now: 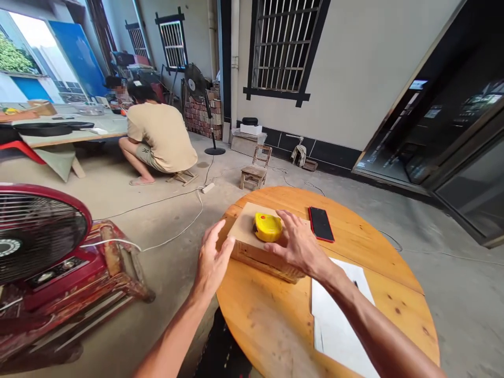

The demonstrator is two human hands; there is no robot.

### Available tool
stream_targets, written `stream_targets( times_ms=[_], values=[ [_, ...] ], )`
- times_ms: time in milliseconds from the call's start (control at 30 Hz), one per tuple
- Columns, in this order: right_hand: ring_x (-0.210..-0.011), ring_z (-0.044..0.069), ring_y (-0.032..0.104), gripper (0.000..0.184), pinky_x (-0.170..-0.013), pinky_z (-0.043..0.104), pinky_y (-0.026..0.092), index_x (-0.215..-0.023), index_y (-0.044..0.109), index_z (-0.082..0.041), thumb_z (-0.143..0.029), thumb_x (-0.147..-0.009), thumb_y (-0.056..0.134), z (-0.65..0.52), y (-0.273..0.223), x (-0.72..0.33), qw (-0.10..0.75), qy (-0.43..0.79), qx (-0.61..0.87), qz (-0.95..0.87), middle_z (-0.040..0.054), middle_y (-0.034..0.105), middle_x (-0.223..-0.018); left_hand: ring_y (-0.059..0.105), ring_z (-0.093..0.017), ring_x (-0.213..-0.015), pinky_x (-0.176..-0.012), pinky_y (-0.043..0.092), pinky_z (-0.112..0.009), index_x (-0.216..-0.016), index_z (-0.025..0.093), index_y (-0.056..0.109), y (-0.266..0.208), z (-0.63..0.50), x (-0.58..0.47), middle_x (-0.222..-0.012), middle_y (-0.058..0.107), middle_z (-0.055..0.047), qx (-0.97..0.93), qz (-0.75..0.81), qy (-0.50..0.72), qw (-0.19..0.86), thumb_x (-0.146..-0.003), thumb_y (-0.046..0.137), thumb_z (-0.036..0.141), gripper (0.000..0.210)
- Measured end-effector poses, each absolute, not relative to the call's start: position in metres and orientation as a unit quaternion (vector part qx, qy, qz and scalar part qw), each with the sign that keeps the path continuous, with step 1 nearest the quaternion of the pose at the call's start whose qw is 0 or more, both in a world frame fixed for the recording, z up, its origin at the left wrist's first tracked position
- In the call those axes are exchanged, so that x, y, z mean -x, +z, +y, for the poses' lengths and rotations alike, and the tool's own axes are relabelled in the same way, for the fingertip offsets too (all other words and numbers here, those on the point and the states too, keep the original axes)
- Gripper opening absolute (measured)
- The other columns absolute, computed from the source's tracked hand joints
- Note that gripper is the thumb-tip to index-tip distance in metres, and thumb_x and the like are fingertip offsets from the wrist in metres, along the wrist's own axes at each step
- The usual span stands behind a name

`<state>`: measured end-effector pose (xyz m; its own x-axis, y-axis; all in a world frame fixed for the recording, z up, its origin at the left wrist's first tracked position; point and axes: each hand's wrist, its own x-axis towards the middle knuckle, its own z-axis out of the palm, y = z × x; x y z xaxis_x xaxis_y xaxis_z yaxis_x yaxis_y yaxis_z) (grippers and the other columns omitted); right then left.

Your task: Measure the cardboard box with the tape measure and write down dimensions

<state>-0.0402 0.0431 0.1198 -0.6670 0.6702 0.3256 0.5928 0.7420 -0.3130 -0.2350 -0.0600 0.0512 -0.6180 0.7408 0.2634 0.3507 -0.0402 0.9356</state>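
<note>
A brown box (262,257) with a flat cardboard-coloured top sits on a round wooden table (268,315). On its top lies a yellow tape measure (268,227) with a red button. My left hand (212,254) is beside the box's left end, thumb and fingers apart, holding nothing; I cannot tell whether the thumb touches the corner. Over the box's right end, my right hand (296,239) has its fingers spread, the thumb close to the tape measure without gripping it. White paper sheets (338,320) lie partly beneath my right forearm.
A phone (321,224) with a red edge lies right of the box. At left, a red fan (43,236) stands on a worn wooden stool. A small wooden chair (255,168) is beyond the table. A person (159,131) sits at another table, near a black standing fan (207,105).
</note>
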Motion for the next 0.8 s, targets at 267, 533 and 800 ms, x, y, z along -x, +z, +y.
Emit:
stream_targets(
  times_ms=[267,533,800],
  values=[
    [-0.09,0.028,0.063,0.056,-0.075,0.04,0.05,-0.121,0.057,-0.02,-0.054,-0.079,0.065,0.035,0.121,0.03,0.358,0.255,0.435,-0.786,0.0102,0.068,-0.104,0.067,-0.026,-0.106,-0.094,0.051,-0.039,-0.132,0.017,0.056,0.057,-0.037,0.231,-0.117,0.07,-0.011,-0.428,0.628,0.579,0.294,-0.088,0.056,0.041,0.051],
    [-0.108,0.031,0.062,0.048,-0.09,0.047,0.051,-0.119,0.061,-0.022,-0.054,-0.083,0.057,-0.035,0.089,-0.057,0.57,0.541,0.413,-0.46,0.0128,0.065,-0.122,0.057,-0.029,-0.123,-0.099,0.05,-0.038,-0.143,0.023,0.041,0.005,-0.121,0.195,-0.139,0.056,-0.01,-0.328,0.667,0.61,0.275,-0.083,0.058,0.056,0.071],
    [-0.099,0.026,0.063,0.037,-0.09,0.04,0.05,-0.11,0.065,-0.022,-0.049,-0.086,0.058,-0.043,0.062,-0.057,0.579,0.543,0.391,-0.465,0.0066,0.069,-0.104,0.067,-0.033,-0.099,-0.088,0.052,-0.042,-0.114,0.022,0.058,-0.022,-0.109,0.19,-0.104,0.071,-0.01,-0.361,0.779,0.471,0.203,-0.076,0.056,0.062,0.056]
  ],
)
